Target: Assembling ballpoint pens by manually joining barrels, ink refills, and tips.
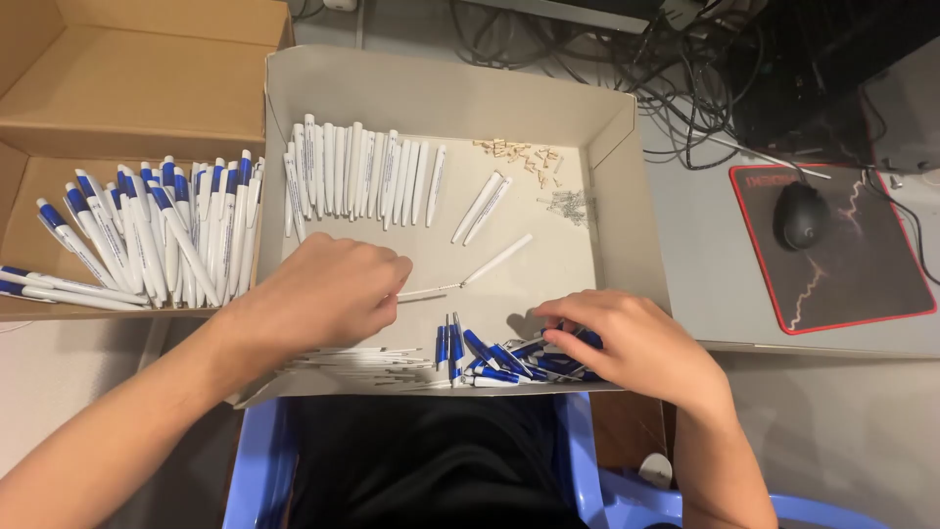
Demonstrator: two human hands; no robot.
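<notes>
thin white plastic pen refill (431,291): lies in shallow white cardboard tray (441,98), long axis pointing up-right from left hand (328,294), whose fingers pinch its near end. right hand (627,343): fingers curled into heap of blue pen caps (504,360), grasp unclear.

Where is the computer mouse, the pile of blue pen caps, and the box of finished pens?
mouse (801,216), head view, top of its black body
blue caps (499,360), head view, middle of the pile
pen box (127,98), head view, bare cardboard wall
</notes>
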